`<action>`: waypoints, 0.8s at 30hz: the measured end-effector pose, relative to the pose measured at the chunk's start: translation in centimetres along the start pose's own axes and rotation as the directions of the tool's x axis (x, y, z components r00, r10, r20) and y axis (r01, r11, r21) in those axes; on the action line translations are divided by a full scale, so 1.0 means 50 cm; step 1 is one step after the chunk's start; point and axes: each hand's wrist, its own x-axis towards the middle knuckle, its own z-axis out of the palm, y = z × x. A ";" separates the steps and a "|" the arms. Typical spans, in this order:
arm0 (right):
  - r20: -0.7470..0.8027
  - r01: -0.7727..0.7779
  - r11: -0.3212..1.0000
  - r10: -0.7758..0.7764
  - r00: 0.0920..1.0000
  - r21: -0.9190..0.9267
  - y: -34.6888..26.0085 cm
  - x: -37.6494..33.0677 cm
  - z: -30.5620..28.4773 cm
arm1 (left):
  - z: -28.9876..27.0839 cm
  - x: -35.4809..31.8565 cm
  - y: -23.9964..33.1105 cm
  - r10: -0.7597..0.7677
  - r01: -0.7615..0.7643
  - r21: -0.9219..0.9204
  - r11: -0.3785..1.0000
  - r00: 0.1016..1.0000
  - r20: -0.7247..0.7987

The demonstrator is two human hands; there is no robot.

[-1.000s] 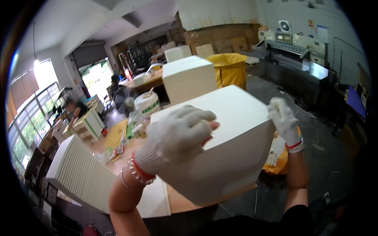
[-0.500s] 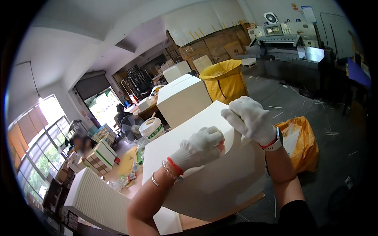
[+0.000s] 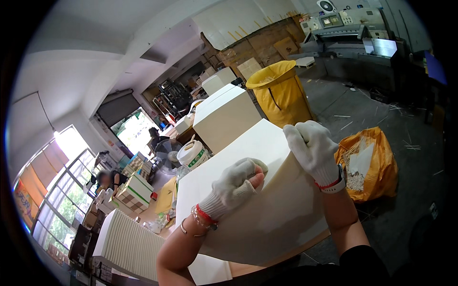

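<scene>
A thick white stack of paper [image 3: 274, 226] stands directly before me, its front side curving. My right hand [image 3: 313, 150], in a white knitted glove, is closed on the stack's right corner, knuckles up. Toward the middle of the same top edge, my left hand [image 3: 234, 185] rests in a matching glove with bare fingertips showing. Its fingers are curled together over the edge, and what they pinch is hidden. To the lower left leans another white stack [image 3: 131, 243] with a ridged, layered side.
Beyond lies another tall white stack [image 3: 229, 117]. A yellow bin bag [image 3: 281, 97] and an orange bag of paper strips [image 3: 372, 167] stand on the right. A white bucket [image 3: 192, 153] and a fan [image 3: 167, 156] are left of centre. A person [image 3: 112, 180] sits far left.
My left hand has shifted slightly down and its fingertips have turned more into view. My right hand has moved slightly right and down, farther from the left. The camera view has shifted.
</scene>
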 end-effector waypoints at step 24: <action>-0.038 -0.030 0.997 0.033 0.999 0.077 0.000 0.000 0.005 | 0.008 0.006 -0.019 0.360 -0.346 0.274 0.897 0.933 0.001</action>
